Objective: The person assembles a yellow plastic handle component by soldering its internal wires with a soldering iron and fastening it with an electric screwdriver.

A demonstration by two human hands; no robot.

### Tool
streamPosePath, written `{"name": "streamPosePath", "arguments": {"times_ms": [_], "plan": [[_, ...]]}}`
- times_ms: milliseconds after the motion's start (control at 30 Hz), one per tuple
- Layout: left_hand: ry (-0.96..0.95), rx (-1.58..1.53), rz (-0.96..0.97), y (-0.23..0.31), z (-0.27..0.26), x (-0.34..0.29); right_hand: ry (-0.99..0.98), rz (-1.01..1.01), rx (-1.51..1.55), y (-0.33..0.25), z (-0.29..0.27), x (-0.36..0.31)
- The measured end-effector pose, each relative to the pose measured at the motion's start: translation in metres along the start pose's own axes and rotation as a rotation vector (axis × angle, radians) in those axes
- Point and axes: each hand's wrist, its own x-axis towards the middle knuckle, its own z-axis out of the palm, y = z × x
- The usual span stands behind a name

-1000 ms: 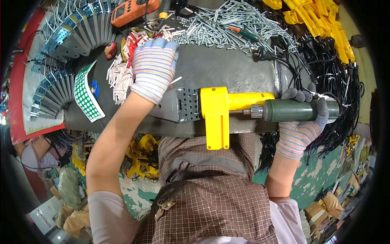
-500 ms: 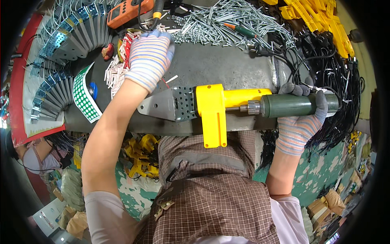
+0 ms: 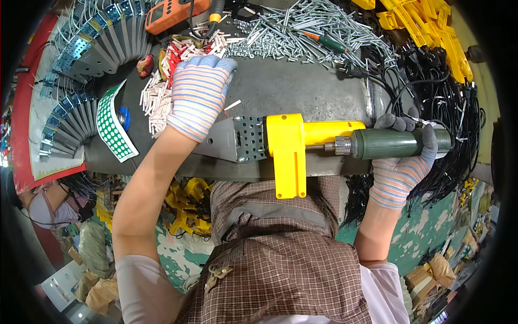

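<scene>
My right hand (image 3: pixel 400 171), in a striped glove with grey fingers, is wrapped round a dark green power screwdriver (image 3: pixel 386 143) that points left. The screwdriver's bit reaches the yellow plastic handle (image 3: pixel 287 146), which lies at the table's near edge. A grey metal plate with a perforated bracket (image 3: pixel 245 139) joins the handle's left side. My left hand (image 3: pixel 199 94), gloved in blue and white stripes, is closed above the table just right of the small white tubes (image 3: pixel 155 102). Its curled fingertips are turned away, so I cannot make out what they hold.
Loose screws (image 3: pixel 302 32) cover the far middle, with a green-handled screwdriver (image 3: pixel 329 42) on them. An orange meter (image 3: pixel 172 16) stands far left, near rows of metal plates (image 3: pixel 116 40). Black power cords (image 3: pixel 440 108) and yellow plastic parts (image 3: pixel 431 27) crowd the right. A green-dotted sheet (image 3: pixel 114 127) lies left.
My left hand has drawn back toward me from the pile of white tubes, its fingers closed. The yellow handle and the power screwdriver sit slightly farther right in the picture.
</scene>
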Motion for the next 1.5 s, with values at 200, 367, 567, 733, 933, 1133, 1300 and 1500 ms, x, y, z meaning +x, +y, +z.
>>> {"name": "streamPosePath", "arguments": {"times_ms": [200,367,567,733,933,1133,1300,1500], "plan": [[-0.072,0.228,0.129,-0.002,-0.005,0.014,-0.004,-0.008,-0.022,0.004,0.009,-0.005],[-0.045,-0.248,-0.111,0.036,-0.042,-0.024,0.031,-0.015,-0.003,0.0,0.002,0.001],[0.208,-0.628,-0.335,0.094,-0.031,-0.104,-0.007,0.003,0.034,-0.001,0.006,-0.001],[0.368,-0.53,-0.304,0.101,-0.011,-0.105,-0.005,-0.042,-0.049,-0.004,0.002,0.001],[0.386,-0.521,-0.252,0.096,-0.003,-0.106,-0.02,-0.053,-0.029,-0.003,0.004,-0.002],[0.399,-0.504,-0.174,0.093,0.001,-0.108,0.009,-0.085,-0.03,-0.001,0.007,-0.004],[0.387,-0.471,-0.113,0.09,0.001,-0.107,-0.054,-0.071,0.015,0.004,0.012,-0.009],[0.39,-0.493,-0.114,0.091,0.0,-0.106,-0.07,-0.043,0.134,0.003,0.006,-0.005]]}}
